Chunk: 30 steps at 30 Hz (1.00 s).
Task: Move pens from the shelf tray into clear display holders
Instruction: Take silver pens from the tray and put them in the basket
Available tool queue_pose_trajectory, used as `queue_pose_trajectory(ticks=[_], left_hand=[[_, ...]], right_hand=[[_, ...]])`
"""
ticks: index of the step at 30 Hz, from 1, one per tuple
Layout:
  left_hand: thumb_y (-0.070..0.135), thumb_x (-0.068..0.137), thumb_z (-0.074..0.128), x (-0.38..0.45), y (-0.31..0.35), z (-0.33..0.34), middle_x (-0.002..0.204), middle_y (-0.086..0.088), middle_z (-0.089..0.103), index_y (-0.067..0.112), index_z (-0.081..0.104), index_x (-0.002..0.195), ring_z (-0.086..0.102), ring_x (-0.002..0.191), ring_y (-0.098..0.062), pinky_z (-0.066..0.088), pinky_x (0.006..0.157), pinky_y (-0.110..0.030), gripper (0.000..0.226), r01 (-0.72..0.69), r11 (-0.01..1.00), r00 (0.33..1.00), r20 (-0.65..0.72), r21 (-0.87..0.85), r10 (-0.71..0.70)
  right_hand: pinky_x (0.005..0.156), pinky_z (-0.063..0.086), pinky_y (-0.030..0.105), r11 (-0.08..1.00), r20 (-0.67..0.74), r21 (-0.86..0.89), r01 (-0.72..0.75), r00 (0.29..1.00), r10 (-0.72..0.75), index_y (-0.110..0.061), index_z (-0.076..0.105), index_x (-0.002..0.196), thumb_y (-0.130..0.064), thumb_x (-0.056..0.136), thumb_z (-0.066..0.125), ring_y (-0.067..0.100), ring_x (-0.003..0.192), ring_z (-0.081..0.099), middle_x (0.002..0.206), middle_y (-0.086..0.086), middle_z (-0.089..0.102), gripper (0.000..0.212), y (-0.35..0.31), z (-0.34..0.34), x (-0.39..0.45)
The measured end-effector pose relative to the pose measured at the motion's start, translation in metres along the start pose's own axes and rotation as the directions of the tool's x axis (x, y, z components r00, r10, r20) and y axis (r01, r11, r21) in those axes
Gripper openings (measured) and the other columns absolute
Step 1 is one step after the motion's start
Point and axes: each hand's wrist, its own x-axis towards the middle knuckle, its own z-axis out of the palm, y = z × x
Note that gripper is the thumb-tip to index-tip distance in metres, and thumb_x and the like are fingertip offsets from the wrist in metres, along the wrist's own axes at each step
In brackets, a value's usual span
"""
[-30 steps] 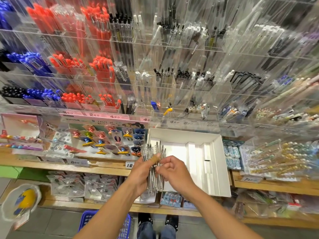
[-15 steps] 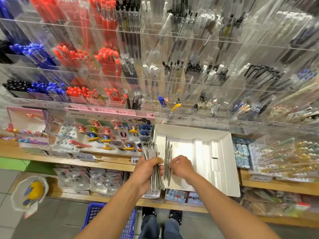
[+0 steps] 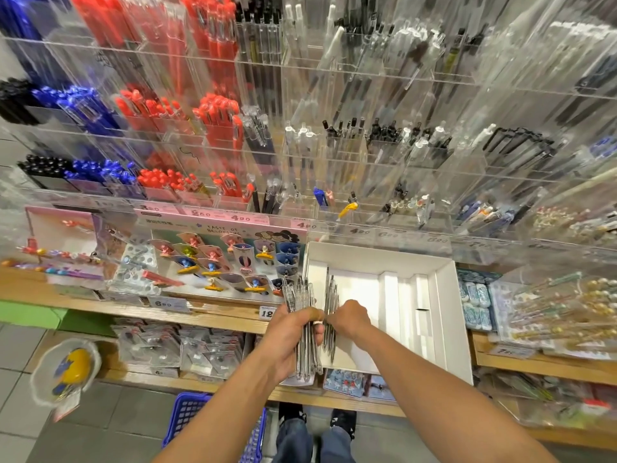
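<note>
My left hand (image 3: 289, 339) grips a thick bundle of clear pens (image 3: 302, 300), held upright at the left edge of the white shelf tray (image 3: 447, 315). Just to its right, my right hand (image 3: 350, 320) pinches a few clear pens (image 3: 330, 295) taken apart from the bundle, over the tray's left side. The tray's white floor shows bare apart from some foam dividers. Above the tray rise tiers of clear display holders (image 3: 334, 155) filled with red, blue, black and clear pens.
A wooden shelf (image 3: 213, 317) carries the tray, a card display of small figure clips (image 3: 217, 262) to the left and packaged pens (image 3: 567, 309) to the right. A blue basket (image 3: 187, 419) sits on the floor by my feet. A lower shelf holds small packets.
My right hand has pulled a few pens out of the bundle and holds them apart on its right. The camera has tilted upward, so the hands and tray sit lower in view.
</note>
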Motion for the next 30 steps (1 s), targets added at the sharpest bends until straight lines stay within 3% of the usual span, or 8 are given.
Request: queue_pose_trajectory(ticks=[6,10,13,19,23,25,27,30], left_hand=[[-0.005,0.088,0.064,0.004,-0.002,0.002,0.068,-0.01,0.067,-0.012,0.055,0.118,0.06,0.055,-0.017,0.053,0.047,-0.026,0.033,-0.002,1.0,1.0,-0.019,0.016,0.003],[-0.002,0.085,0.069,0.001,-0.002,0.006,0.069,-0.01,0.069,-0.013,0.049,0.128,0.062,0.054,-0.016,0.053,0.046,-0.026,0.049,-0.013,1.0,1.0,-0.022,0.014,0.014],[0.008,0.081,0.077,-0.004,0.0,0.009,0.072,-0.009,0.071,-0.008,0.049,0.13,0.064,0.056,-0.017,0.053,0.048,-0.028,0.059,-0.037,0.999,0.999,-0.024,-0.009,0.036],[0.02,0.076,0.079,-0.008,0.0,0.013,0.109,-0.029,0.07,-0.006,0.052,0.13,0.072,0.09,-0.038,0.06,0.072,-0.046,0.066,-0.042,0.999,0.998,0.055,-0.005,0.042],[0.012,0.073,0.081,-0.007,0.0,0.012,0.124,-0.034,0.061,-0.006,0.032,0.146,0.067,0.106,-0.041,0.057,0.087,-0.054,0.09,-0.059,0.998,0.998,-0.002,0.026,0.059],[0.003,0.084,0.073,-0.005,0.0,0.009,0.117,-0.036,0.063,-0.007,0.031,0.145,0.073,0.081,-0.032,0.061,0.065,-0.043,0.075,-0.058,0.998,0.997,-0.042,0.018,0.059],[-0.002,0.088,0.066,-0.003,0.0,0.007,0.088,-0.022,0.07,-0.011,0.044,0.134,0.064,0.057,-0.019,0.054,0.049,-0.029,0.052,-0.046,0.999,0.996,-0.075,0.007,0.046],[-0.006,0.088,0.063,-0.004,-0.001,0.005,0.073,-0.01,0.065,-0.007,0.053,0.121,0.059,0.055,-0.017,0.052,0.048,-0.027,0.035,-0.024,1.0,0.996,-0.084,-0.009,0.024]], right_hand=[[0.056,0.039,0.028,0.988,0.057,0.15,0.042,0.997,-0.051,-0.012,0.053,0.076,-0.015,0.086,0.06,0.02,0.064,0.052,0.071,0.006,0.053,0.013,0.007,-0.015,-0.013],[0.062,0.046,0.03,0.889,-0.018,0.399,0.226,0.971,-0.239,-0.013,0.056,0.076,-0.018,0.088,0.061,0.017,0.063,0.058,0.072,0.005,0.06,0.014,0.006,-0.043,-0.049],[0.057,0.046,0.021,0.776,-0.02,0.532,0.339,0.921,-0.388,-0.017,0.063,0.096,-0.021,0.089,0.065,0.007,0.059,0.059,0.074,-0.002,0.064,0.009,0.003,-0.063,-0.085],[0.06,0.052,0.025,0.739,0.012,0.511,0.439,0.856,-0.517,-0.017,0.06,0.098,-0.022,0.083,0.076,0.01,0.059,0.063,0.067,-0.004,0.066,0.022,-0.007,-0.061,-0.124],[0.061,0.053,0.023,0.717,0.039,0.54,0.441,0.838,-0.544,-0.012,0.064,0.096,-0.023,0.079,0.08,0.01,0.06,0.065,0.068,-0.005,0.067,0.026,-0.005,-0.055,-0.118],[0.058,0.051,0.022,0.696,0.1,0.616,0.369,0.84,-0.534,-0.01,0.065,0.097,-0.024,0.081,0.077,0.012,0.06,0.064,0.073,-0.001,0.071,0.024,0.001,-0.058,-0.106],[0.055,0.05,0.023,0.718,0.094,0.642,0.269,0.902,-0.422,-0.01,0.064,0.093,-0.019,0.086,0.072,0.013,0.058,0.063,0.075,0.004,0.071,0.015,0.008,-0.058,-0.086],[0.059,0.048,0.028,0.923,-0.028,0.351,0.157,0.987,-0.157,-0.009,0.058,0.067,-0.013,0.084,0.066,0.02,0.059,0.063,0.064,0.008,0.062,0.019,0.02,-0.044,-0.048]])
